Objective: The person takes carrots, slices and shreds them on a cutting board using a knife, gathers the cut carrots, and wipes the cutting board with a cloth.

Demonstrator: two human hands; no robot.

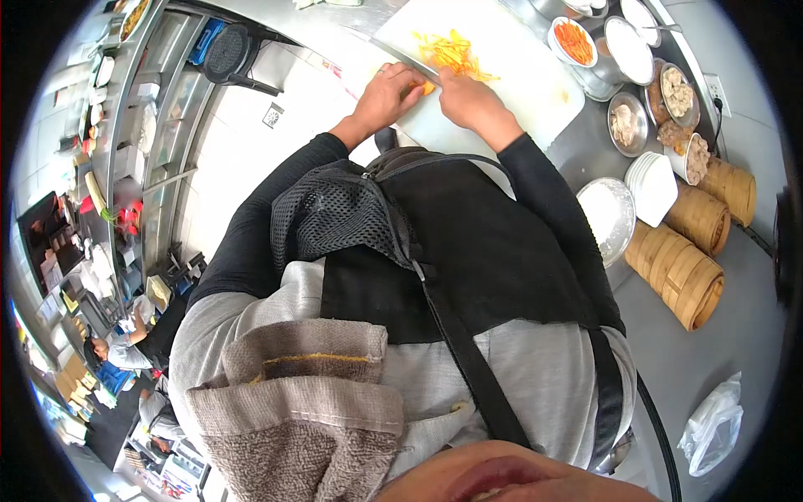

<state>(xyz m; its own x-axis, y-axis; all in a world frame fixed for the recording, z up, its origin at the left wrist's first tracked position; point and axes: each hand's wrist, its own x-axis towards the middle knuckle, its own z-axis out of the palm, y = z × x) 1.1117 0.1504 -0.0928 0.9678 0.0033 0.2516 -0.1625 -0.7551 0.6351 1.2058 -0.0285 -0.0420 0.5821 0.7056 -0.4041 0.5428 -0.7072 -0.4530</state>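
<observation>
Steel-grey counter (661, 360) spreads around the white cutting board (535, 99), the landmark for everything here. To the right of the board and nearer the wearer, bamboo steamers lie on their sides in stacks, the longest stack (676, 276) nearest the body. Between those stacks and the board sit a round metal bowl (604, 219) with something white in it and a pile of white dishes (651, 186). A crumpled clear plastic bag (713, 427) lies on the same side, well apart from the board and nearer the wearer; any print on it is too faint to read.

At the board's near left part, the left hand (386, 94) bends its fingers down onto a small orange piece. Beside it, over the board, the right hand (468, 102) is wrapped around the handle of a knife (406, 58), whose blade slants away past the left fingers toward the board's far left.

Just right of the board, a small white bowl (574, 42) holds orange-red shreds. Yellow-orange strips (456, 55) lie loosely heaped on the board beyond the hands. Red marks (332, 69) left of the board are too blurred to read. Smallest is the orange piece (428, 87) itself, on the board beneath the left fingertips.
</observation>
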